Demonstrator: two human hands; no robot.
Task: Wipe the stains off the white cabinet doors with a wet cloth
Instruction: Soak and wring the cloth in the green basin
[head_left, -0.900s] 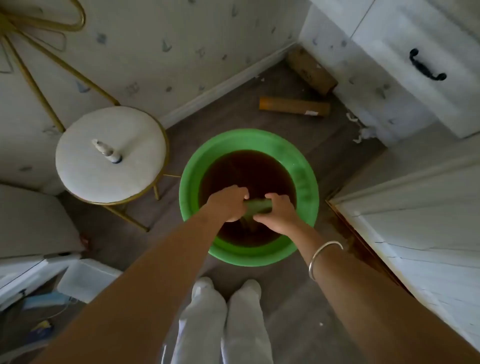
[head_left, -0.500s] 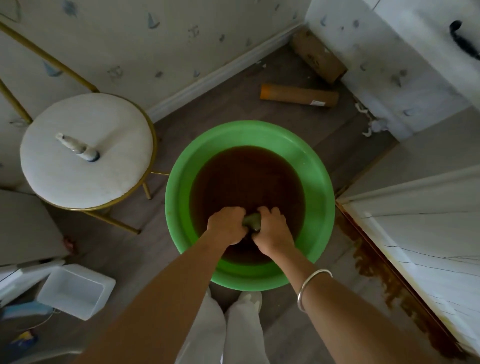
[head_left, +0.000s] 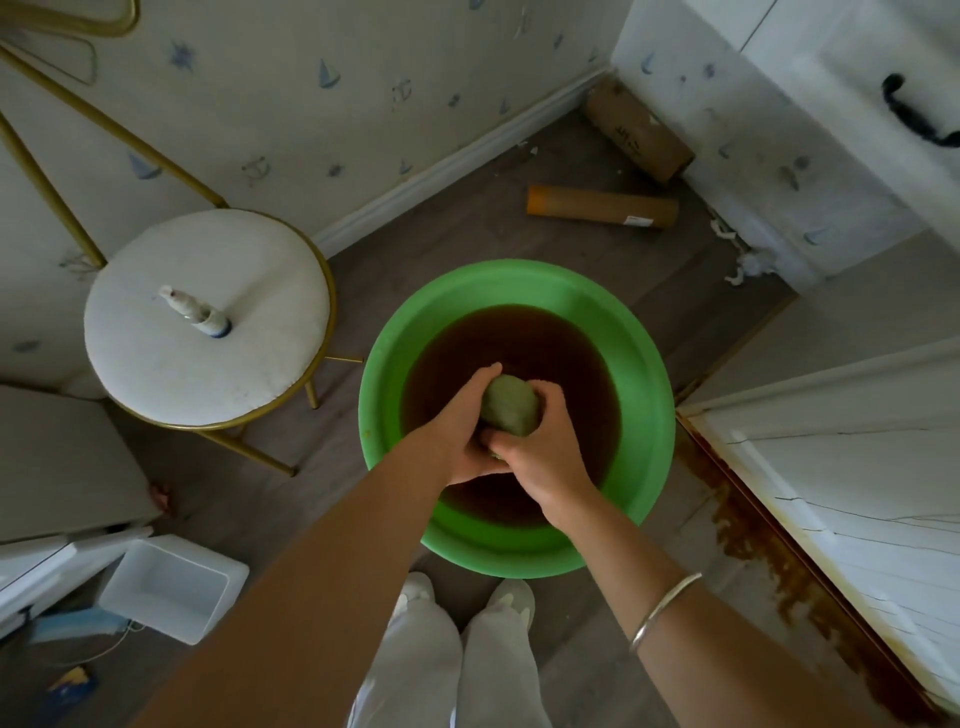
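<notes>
A green cloth (head_left: 509, 405), balled up tight, is squeezed between my left hand (head_left: 457, 431) and my right hand (head_left: 545, 452). Both hands hold it just above dark brown water in a round green basin (head_left: 644, 364) on the floor in front of my feet. A white cabinet door (head_left: 852, 483) stands at the right, with brown stains running along its lower edge (head_left: 753, 551). Another white cabinet front with a black handle (head_left: 914, 119) is at the top right.
A round white stool with gold legs (head_left: 208, 317) stands left of the basin, a small spray bottle (head_left: 195, 312) lying on it. A cardboard tube (head_left: 602, 206) and a box (head_left: 639, 130) lie by the wall. A white plastic tub (head_left: 174, 587) sits at lower left.
The cloth, earlier a roll stretched sideways between my hands, is now bunched into a ball and lifted slightly. My hands have closed together around it.
</notes>
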